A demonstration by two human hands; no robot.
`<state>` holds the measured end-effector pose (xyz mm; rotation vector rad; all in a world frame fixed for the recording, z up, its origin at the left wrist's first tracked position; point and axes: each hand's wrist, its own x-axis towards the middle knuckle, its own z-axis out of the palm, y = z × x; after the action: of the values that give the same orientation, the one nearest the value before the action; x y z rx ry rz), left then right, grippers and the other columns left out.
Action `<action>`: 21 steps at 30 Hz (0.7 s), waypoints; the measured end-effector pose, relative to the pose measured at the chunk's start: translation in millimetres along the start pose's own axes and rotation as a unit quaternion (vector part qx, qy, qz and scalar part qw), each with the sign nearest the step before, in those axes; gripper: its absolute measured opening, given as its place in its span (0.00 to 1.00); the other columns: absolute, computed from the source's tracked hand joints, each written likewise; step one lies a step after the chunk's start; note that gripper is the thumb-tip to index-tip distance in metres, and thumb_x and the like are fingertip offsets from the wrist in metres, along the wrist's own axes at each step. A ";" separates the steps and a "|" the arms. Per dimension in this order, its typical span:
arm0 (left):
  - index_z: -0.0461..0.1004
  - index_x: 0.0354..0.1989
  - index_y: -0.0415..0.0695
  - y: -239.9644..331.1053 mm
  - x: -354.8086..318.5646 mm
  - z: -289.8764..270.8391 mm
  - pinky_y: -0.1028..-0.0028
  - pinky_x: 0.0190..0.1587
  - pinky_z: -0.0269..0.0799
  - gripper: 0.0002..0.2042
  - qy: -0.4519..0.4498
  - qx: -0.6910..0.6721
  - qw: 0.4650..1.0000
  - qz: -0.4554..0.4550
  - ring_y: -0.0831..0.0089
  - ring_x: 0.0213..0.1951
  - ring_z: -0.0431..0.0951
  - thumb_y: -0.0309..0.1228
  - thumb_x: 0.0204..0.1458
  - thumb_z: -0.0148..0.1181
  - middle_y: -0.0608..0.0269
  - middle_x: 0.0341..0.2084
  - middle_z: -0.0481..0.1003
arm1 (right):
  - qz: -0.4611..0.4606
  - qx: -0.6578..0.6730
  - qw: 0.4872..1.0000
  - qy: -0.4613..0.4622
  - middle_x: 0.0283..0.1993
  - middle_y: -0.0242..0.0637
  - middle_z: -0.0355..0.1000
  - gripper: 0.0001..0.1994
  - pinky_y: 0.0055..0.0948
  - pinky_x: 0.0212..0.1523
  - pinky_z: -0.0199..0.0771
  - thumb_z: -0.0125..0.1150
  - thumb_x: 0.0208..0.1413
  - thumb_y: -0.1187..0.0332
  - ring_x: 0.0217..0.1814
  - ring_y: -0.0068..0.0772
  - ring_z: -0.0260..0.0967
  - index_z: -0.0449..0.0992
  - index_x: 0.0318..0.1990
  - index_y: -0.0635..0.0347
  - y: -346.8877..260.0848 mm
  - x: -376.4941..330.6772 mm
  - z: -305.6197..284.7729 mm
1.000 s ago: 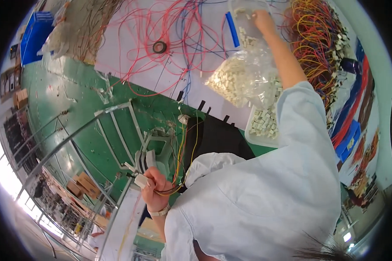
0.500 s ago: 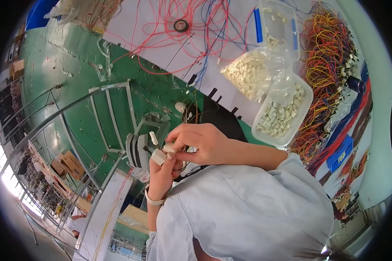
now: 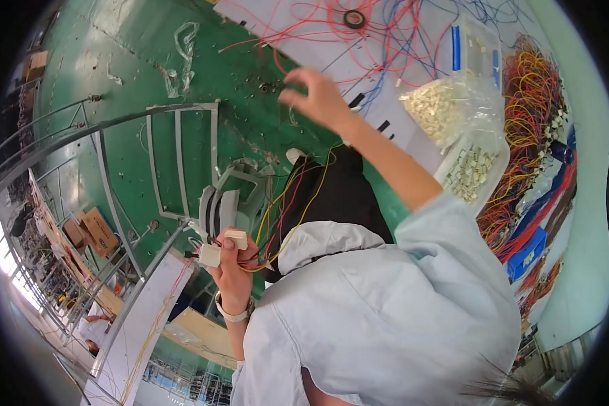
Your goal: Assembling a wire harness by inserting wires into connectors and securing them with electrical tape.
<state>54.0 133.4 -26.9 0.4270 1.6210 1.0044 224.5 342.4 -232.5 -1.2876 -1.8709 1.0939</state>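
My left hand [image 3: 234,277] is closed on white plastic connectors with coloured wires. One connector [image 3: 236,238] sits at the thumb tip, and a second connector [image 3: 210,255] sticks out on the left of the hand. Yellow and red wires [image 3: 272,227] trail from them across my lap. Stretched out over the green floor beside the table edge, my right hand [image 3: 317,99] has its fingers apart and shows nothing in them. A red wire hanging off the table passes close to its fingertips.
On the white table [image 3: 402,145] lie red and blue wires [image 3: 386,30], a roll of black tape [image 3: 354,19], a bag of connectors [image 3: 434,108] and a tub of connectors [image 3: 470,174]. Wire bundles [image 3: 531,101] line the right. A metal frame [image 3: 183,162] stands left.
My right hand has left the connectors and reached up and forward toward the table edge. My left hand has shifted slightly left and down, still holding the connectors. The view has turned a little.
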 end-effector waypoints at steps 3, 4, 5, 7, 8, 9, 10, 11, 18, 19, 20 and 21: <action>0.63 0.29 0.44 -7.8 2.3 -35.9 0.82 0.18 0.42 0.14 -0.027 -0.049 0.998 0.032 0.86 0.17 0.51 0.41 0.60 0.44 0.72 0.16 0.57 | -0.093 -0.252 0.954 0.135 0.40 0.48 0.73 0.16 0.42 0.44 0.72 0.63 0.49 0.57 0.43 0.45 0.71 0.75 0.39 0.59 93.4 43.1 51.4; 0.63 0.29 0.44 -14.7 3.6 -50.8 0.82 0.18 0.42 0.14 -0.025 -0.050 0.998 0.033 0.86 0.17 0.51 0.41 0.60 0.44 0.72 0.16 0.57 | -0.095 -0.252 0.954 0.134 0.40 0.48 0.73 0.16 0.42 0.44 0.72 0.63 0.49 0.57 0.43 0.45 0.71 0.75 0.39 0.59 86.6 44.9 61.2; 0.66 0.34 0.44 -20.2 7.2 -62.7 0.83 0.18 0.44 0.14 -0.055 -0.086 0.994 0.042 0.86 0.18 0.54 0.43 0.61 0.43 0.71 0.20 0.63 | 0.003 -0.236 0.971 0.041 0.36 0.48 0.74 0.15 0.43 0.41 0.72 0.60 0.52 0.57 0.40 0.47 0.72 0.75 0.39 0.59 80.9 46.2 68.7; 0.71 0.42 0.44 -25.4 17.0 -75.0 0.85 0.19 0.46 0.17 -0.077 -0.108 0.990 0.037 0.87 0.19 0.57 0.44 0.61 0.39 0.71 0.28 0.71 | 0.027 -0.168 0.985 0.027 0.27 0.45 0.74 0.13 0.45 0.33 0.72 0.53 0.57 0.58 0.32 0.52 0.72 0.75 0.36 0.58 50.0 34.7 78.7; 0.71 0.39 0.44 -26.3 27.1 -69.5 0.84 0.19 0.46 0.18 -0.040 -0.087 0.995 0.006 0.87 0.19 0.55 0.44 0.61 0.38 0.73 0.24 0.66 | 0.026 -0.135 0.989 0.045 0.28 0.45 0.74 0.13 0.44 0.33 0.71 0.53 0.57 0.58 0.32 0.51 0.72 0.75 0.34 0.58 28.1 21.6 76.7; 0.70 0.37 0.44 -24.7 38.2 -63.0 0.82 0.19 0.45 0.18 -0.001 -0.067 0.997 -0.025 0.87 0.18 0.52 0.44 0.61 0.38 0.75 0.21 0.62 | 0.024 -0.101 0.993 0.061 0.29 0.44 0.74 0.12 0.44 0.33 0.70 0.54 0.57 0.59 0.33 0.49 0.72 0.76 0.32 0.58 -3.9 10.9 68.6; 0.72 0.41 0.42 -25.6 53.4 -63.2 0.83 0.19 0.45 0.19 -0.080 -0.056 0.995 -0.001 0.89 0.19 0.54 0.42 0.63 0.36 0.76 0.22 0.63 | 0.031 -0.097 0.993 0.058 0.30 0.42 0.74 0.11 0.43 0.32 0.70 0.55 0.56 0.60 0.32 0.47 0.72 0.76 0.30 0.57 -29.3 1.1 57.8; 0.72 0.40 0.41 -26.9 69.3 -56.9 0.84 0.18 0.46 0.19 -0.101 -0.066 0.993 -0.009 0.89 0.19 0.54 0.41 0.63 0.36 0.74 0.25 0.66 | 0.031 -0.102 0.992 0.062 0.30 0.42 0.74 0.11 0.43 0.32 0.70 0.55 0.56 0.60 0.32 0.47 0.72 0.76 0.30 0.57 -31.8 -6.7 49.7; 0.70 0.28 0.39 -33.9 151.7 -32.4 0.86 0.15 0.49 0.17 -0.194 -0.162 0.967 -0.019 0.90 0.16 0.54 0.35 0.63 0.38 0.54 0.46 0.75 | 0.095 -0.432 0.894 -0.063 0.30 0.42 0.74 0.10 0.40 0.37 0.74 0.56 0.53 0.65 0.34 0.46 0.73 0.79 0.32 0.60 10.1 -7.0 4.0; 0.70 0.28 0.39 -32.4 156.2 -29.4 0.86 0.15 0.49 0.17 -0.190 -0.167 0.967 -0.020 0.90 0.16 0.54 0.35 0.63 0.38 0.54 0.46 0.75 | 0.092 -0.434 0.893 -0.069 0.30 0.42 0.74 0.10 0.40 0.37 0.74 0.56 0.53 0.65 0.34 0.46 0.73 0.79 0.32 0.60 11.6 -1.6 2.2; 0.69 0.26 0.40 -30.9 159.0 -27.5 0.86 0.15 0.49 0.17 -0.177 -0.165 0.970 -0.027 0.90 0.16 0.54 0.36 0.63 0.38 0.53 0.46 0.75 | 0.085 -0.472 0.872 -0.097 0.31 0.43 0.74 0.07 0.41 0.38 0.73 0.57 0.49 0.67 0.37 0.46 0.72 0.78 0.29 0.60 12.6 2.9 3.2; 0.68 0.25 0.40 -30.5 160.9 -26.4 0.86 0.14 0.49 0.17 -0.160 -0.164 0.973 -0.035 0.90 0.15 0.54 0.36 0.63 0.38 0.52 0.47 0.75 | 0.075 -0.509 0.848 -0.127 0.33 0.45 0.73 0.05 0.41 0.39 0.73 0.58 0.45 0.70 0.40 0.45 0.71 0.77 0.26 0.61 13.8 10.4 6.0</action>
<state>-13.0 222.6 -149.6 0.2853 1.1490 1.0669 221.9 353.0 -247.2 -1.9219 -2.7435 0.2557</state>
